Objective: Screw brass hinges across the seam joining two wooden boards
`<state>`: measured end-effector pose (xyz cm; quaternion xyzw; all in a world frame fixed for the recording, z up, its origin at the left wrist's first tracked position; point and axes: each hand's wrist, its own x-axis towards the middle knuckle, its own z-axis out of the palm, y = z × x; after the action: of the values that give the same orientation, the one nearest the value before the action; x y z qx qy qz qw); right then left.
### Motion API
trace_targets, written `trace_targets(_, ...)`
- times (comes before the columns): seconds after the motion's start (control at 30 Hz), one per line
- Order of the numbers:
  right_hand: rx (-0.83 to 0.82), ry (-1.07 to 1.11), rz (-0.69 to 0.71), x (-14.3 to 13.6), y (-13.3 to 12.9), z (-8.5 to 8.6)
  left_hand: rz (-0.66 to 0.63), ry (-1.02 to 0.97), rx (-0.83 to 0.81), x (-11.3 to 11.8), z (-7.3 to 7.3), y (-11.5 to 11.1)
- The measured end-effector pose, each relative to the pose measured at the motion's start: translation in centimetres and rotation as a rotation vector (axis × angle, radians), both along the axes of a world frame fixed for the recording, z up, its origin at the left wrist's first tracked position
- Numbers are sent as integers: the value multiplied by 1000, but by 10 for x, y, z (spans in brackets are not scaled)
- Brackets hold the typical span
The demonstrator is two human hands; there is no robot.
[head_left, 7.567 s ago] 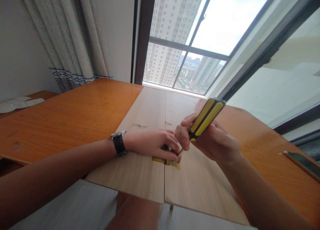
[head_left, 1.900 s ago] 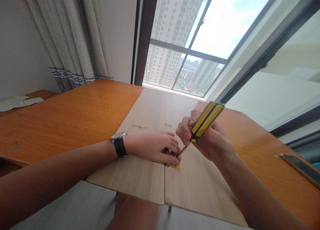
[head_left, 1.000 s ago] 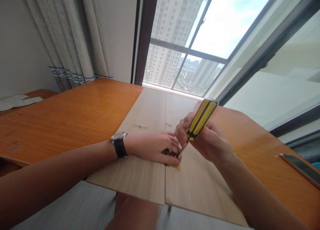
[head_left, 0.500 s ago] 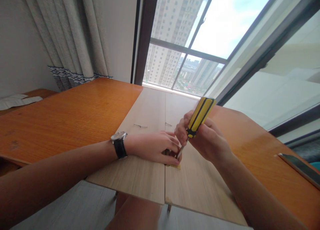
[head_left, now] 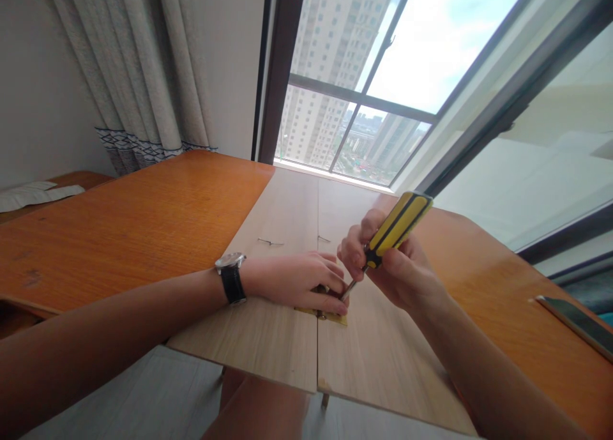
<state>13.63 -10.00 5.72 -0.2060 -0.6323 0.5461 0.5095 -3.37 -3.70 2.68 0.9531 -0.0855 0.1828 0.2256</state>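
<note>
My right hand (head_left: pixel 393 258) is closed round a yellow and black screwdriver (head_left: pixel 401 226), its handle tilted up to the right and its shaft pointing down to the left. My left hand (head_left: pixel 306 280), with a watch (head_left: pixel 231 277) on the wrist, rests over a brass-coloured hinge (head_left: pixel 335 318). Its fingers are bent and pressed down near the screwdriver's tip; whether they pinch a screw is hidden. The hinge lies across the seam between two pale wooden boards (head_left: pixel 268 344) (head_left: pixel 378 357).
Two small thin metal pieces (head_left: pixel 271 242) (head_left: pixel 324 239) lie farther back on the boards. Beneath is an orange wooden table (head_left: pixel 143 235). A dark flat object (head_left: pixel 575 328) lies at the right. Behind stand a window (head_left: pixel 359 98) and a grey curtain (head_left: pixel 143 63).
The screwdriver's handle has tilted farther right and lower, with my right hand shifting slightly. More of the hinge shows beneath my left hand.
</note>
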Motion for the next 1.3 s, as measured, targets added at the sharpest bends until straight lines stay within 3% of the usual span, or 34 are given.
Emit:
trace_targets(0.27,-7,7,12,2,-4,3,5,7,-13,0,0,1)
trace_targets(0.47,27,-10,-77,0,-2,3,1,4,-44,-1,0,-1)
trace_targets(0.77,7,-10,-33,3,0,-1,19,38,-157,-3,2,-1)
trace_targets(1.1,-25,25,-4,1,-4,6,28,47,-128,-2,0,1)
trace_targets(1.3,-1,-5,-88,2,-2,2,0,28,-117,-2,-1,2)
